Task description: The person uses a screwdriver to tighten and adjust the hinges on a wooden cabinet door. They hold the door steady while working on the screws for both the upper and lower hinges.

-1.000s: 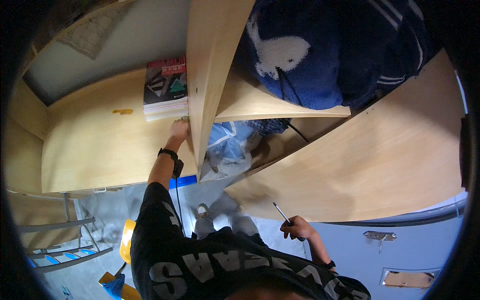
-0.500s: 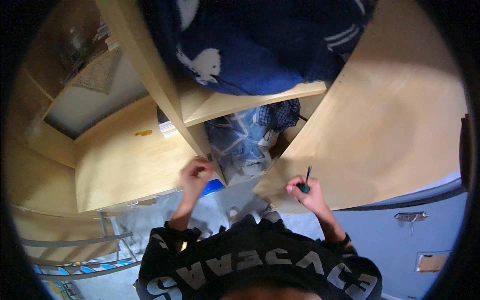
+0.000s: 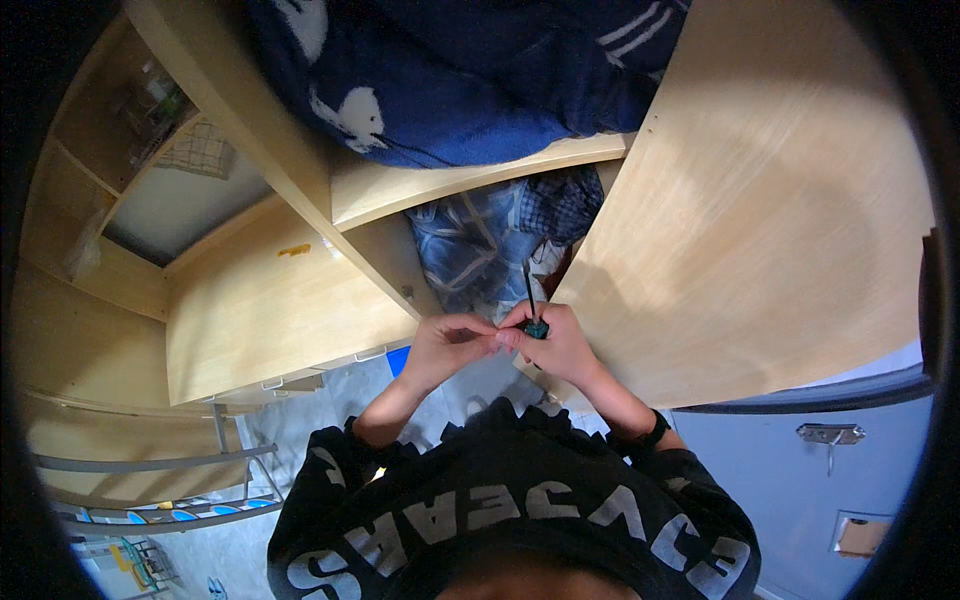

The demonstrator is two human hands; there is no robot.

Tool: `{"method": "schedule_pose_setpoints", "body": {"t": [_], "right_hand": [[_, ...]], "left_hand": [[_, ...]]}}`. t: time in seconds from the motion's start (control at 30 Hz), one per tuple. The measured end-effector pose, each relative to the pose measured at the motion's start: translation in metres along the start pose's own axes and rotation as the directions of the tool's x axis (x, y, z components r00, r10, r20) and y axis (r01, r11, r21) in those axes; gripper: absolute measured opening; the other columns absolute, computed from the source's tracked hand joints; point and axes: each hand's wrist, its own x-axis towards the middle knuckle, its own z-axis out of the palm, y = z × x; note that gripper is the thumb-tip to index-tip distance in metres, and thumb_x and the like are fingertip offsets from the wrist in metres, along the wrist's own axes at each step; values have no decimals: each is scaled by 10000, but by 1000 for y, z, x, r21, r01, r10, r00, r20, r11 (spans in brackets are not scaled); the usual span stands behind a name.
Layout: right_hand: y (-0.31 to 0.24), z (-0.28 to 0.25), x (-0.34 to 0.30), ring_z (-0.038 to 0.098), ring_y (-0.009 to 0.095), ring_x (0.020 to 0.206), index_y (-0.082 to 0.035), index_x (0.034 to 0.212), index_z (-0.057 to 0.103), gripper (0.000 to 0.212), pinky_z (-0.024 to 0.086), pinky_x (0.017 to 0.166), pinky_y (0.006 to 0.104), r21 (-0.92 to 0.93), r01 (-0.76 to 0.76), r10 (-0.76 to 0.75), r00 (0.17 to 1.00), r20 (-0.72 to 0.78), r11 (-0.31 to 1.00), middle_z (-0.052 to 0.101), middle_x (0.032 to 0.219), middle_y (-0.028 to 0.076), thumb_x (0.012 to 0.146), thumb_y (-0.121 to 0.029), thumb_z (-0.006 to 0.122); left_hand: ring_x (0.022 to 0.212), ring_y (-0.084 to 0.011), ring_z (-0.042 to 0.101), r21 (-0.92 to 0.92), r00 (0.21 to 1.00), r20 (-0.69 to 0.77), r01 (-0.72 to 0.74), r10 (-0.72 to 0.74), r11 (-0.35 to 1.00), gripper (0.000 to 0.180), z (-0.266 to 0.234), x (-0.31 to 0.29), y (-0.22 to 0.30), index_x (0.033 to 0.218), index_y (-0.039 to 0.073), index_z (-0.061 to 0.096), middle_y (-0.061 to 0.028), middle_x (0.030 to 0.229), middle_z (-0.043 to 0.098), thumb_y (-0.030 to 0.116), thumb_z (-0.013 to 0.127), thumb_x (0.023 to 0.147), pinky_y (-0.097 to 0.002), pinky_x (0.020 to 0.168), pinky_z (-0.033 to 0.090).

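Observation:
My two hands meet in front of the cabinet, fingertips touching. Held in my right hand (image 3: pixel 565 348) is a screwdriver (image 3: pixel 537 328) with a dark green handle, its thin dark shaft pointing up and away from me. My left hand (image 3: pixel 448 348) is closed in a pinch against the right fingertips. Whatever lies between them is too small or hidden to make out. Just beyond the hands is the lower compartment, holding a clear plastic bag with blue fabric (image 3: pixel 470 245). The wooden cabinet door (image 3: pixel 740 240) stands open beside my right hand.
A navy blanket (image 3: pixel 480 90) with white shapes fills the shelf above. To the left are a wooden desk surface (image 3: pixel 270 330) and a grey metal rail (image 3: pixel 150 462). A blue-grey door (image 3: pixel 760 480) with a metal latch (image 3: pixel 830 434) stands at right.
Both hands have come together from apart, the left moving right and the right moving left with the screwdriver. The view has shifted slightly.

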Motion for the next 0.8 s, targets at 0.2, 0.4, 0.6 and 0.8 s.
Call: {"method": "schedule_pose_setpoints", "body": {"t": [0.2, 0.4, 0.6, 0.8], "right_hand": [[-1, -10, 3, 554, 63, 580, 3, 827, 627, 89, 425, 537, 209, 19, -155, 151, 979, 137, 988, 637, 695, 42, 782, -70, 648], [-23, -3, 8, 599, 114, 642, 4, 851, 646, 115, 468, 622, 256, -2, -53, 51, 947, 316, 999, 645, 714, 62, 774, -79, 623], [-24, 11, 21, 602, 259, 656, -26, 853, 644, 141, 478, 640, 292, -163, 232, -158, 914, 374, 959, 621, 724, 111, 725, -82, 624], [-25, 6, 27, 605, 112, 636, -13, 777, 615, 81, 477, 600, 244, -205, 224, -164, 949, 270, 953, 629, 705, 49, 702, -1, 645]], "left_hand": [[793, -146, 624, -117, 996, 5, -87, 88, 989, 212, 7, 4, 6, 920, -4, 474, -87, 824, 631, -54, 634, 791, -251, 688, 506], [747, -155, 618, -195, 995, 96, -9, 29, 981, 327, -9, -7, 3, 890, 61, 401, -78, 807, 611, -70, 665, 750, -271, 665, 510], [739, -156, 613, -252, 1000, 16, -3, 7, 968, 313, -13, -19, 4, 813, 68, 409, -77, 795, 606, -77, 675, 733, -274, 655, 499], [719, -155, 604, -312, 999, -42, -24, 12, 950, 339, -15, -18, 0, 763, 88, 387, -95, 791, 609, -82, 677, 725, -263, 637, 484]]}}
